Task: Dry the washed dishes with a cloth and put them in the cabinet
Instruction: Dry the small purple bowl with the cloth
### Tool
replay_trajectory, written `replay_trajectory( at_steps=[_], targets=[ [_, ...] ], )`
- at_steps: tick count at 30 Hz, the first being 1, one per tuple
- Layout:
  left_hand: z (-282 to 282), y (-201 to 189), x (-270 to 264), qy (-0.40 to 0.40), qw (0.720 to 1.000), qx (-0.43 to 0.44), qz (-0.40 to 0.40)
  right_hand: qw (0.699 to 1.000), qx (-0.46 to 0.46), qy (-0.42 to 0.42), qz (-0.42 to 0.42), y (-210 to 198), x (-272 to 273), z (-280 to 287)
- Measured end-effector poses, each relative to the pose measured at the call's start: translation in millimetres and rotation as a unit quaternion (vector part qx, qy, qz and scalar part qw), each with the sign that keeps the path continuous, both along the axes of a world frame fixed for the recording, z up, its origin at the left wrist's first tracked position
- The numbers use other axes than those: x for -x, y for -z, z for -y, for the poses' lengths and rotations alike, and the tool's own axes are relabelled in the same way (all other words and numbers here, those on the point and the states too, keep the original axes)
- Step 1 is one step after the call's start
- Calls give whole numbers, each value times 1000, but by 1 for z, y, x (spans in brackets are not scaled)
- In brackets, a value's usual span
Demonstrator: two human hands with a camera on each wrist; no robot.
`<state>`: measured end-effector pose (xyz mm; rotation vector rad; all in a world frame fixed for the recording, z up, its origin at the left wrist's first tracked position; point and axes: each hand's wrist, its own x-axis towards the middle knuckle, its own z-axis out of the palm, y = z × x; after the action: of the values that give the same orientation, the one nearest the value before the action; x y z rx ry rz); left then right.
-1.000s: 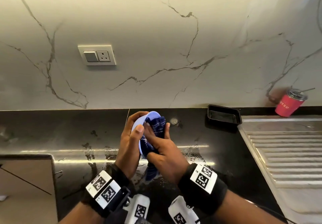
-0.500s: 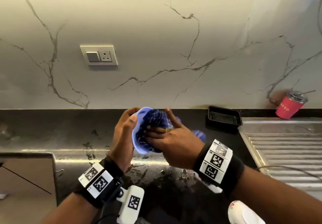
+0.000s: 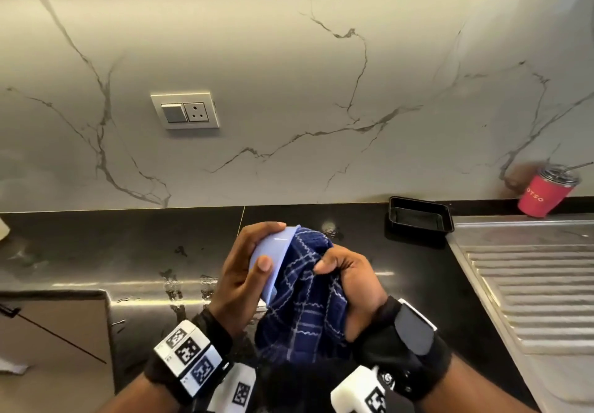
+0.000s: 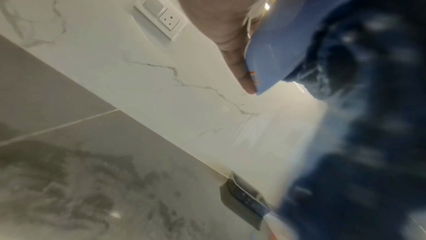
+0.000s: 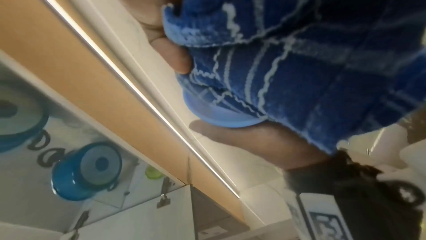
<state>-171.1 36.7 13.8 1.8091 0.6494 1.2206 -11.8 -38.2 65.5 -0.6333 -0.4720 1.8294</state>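
Fingers (image 3: 257,229) of the left hand (image 3: 239,279) are curled over the bowl (image 3: 273,251), thumb laid on its outer wall, so the bowl is gripped firmly and held tipped on its side above the counter (image 3: 96,245), mouth turned toward 3 o'clock. The cloth (image 3: 305,309) is bunched in the right hand (image 3: 350,287), whose fingers are closed tight around a fold of it, and its upper end is pushed into the bowl's mouth. How deep it reaches cannot be told; the inside is hidden by the fabric.

Drying is judged to be under way, with the putting-away not yet begun. For a good result, the cloth would best be pressed flat against the inner wall and swept round while the bowl is turned by the left hand, so no wet strip is missed. The rim and the base ring should be wiped too, since water tends to be held there. Bowl and wet fingers may slip, so the grip is best kept firm.

Water is seen pooled on the counter at 6 o'clock from the socket (image 3: 185,110). A black tray (image 3: 418,219) and a red cup (image 3: 546,194) are parked at 2 o'clock from the hands, beside the draining board (image 3: 530,284).
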Motion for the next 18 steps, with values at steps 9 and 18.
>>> replay_trajectory(
  at_steps=[9, 18],
  targets=[
    [-3, -33, -14, 18, 992, 109, 68, 577, -406, -34, 708, 20, -14, -7],
    [0, -28, -15, 96, 886, 450, 55, 189, -448, 5, 874, 48, -32, -27]
  ],
)
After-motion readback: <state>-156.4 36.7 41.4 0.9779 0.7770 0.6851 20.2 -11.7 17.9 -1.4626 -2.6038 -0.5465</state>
